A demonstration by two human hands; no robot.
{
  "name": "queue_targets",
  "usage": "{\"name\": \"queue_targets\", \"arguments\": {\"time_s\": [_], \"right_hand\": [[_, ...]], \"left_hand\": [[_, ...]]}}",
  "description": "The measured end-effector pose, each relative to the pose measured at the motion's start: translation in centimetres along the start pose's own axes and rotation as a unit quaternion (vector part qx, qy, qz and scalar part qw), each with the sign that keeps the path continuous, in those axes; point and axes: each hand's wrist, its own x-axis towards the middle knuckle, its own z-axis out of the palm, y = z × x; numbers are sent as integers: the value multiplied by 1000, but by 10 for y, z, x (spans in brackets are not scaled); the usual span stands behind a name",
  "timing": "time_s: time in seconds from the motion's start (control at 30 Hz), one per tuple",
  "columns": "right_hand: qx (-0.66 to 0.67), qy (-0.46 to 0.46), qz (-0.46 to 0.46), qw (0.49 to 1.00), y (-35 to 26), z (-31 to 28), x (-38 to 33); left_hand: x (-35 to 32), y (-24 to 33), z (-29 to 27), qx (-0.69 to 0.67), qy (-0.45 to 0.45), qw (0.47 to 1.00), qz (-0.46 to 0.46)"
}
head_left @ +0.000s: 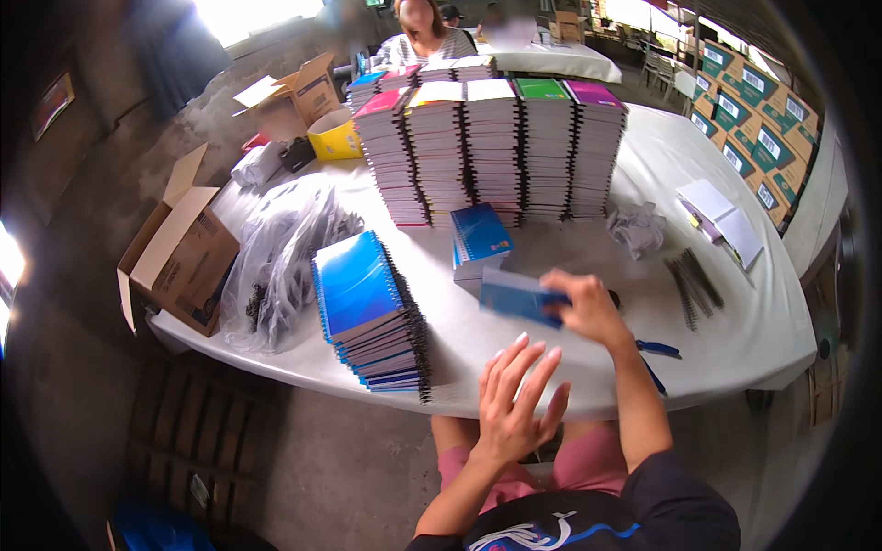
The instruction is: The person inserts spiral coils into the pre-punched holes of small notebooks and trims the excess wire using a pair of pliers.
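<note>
My right hand (588, 308) grips a small blue notebook (516, 296) by its right end, above the table; both are smeared by motion. My left hand (516, 399) is raised at the table's near edge, fingers spread, holding nothing. Just beyond the held notebook stands a short stack of small blue spiral notebooks (481, 234). A bigger pile of blue spiral notebooks (360, 294) leans a little to the left of my hands. Blue-handled pliers (658, 349) lie to the right of my right forearm, partly hidden by it.
Tall rows of spiral notebooks (491, 151) stand at the back of the white-covered table (588, 378). Clear plastic bags (285, 262) and an open carton (184, 262) are left. Loose black spiral wires (691, 285), crumpled plastic (636, 228) and papers (721, 219) lie right. A person (427, 37) sits beyond.
</note>
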Motion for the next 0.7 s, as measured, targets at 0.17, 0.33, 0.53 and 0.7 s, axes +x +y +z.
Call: {"name": "queue_targets", "arguments": {"time_s": [0.17,0.33,0.53,0.7], "right_hand": [[-142,-89,-2,986,-2,-22,-77],[-184,117,154,964,103,-98,-78],[-387,96,301,866,194,-120,-94],[-411,71,284,863,175,-140,-80]], "left_hand": [[-29,-28,76,197,-125,966,-109],[-30,-29,85,180,-124,970,-103],[-15,-19,112,193,-21,975,-105],[-21,-30,119,203,-1,976,-83]]}}
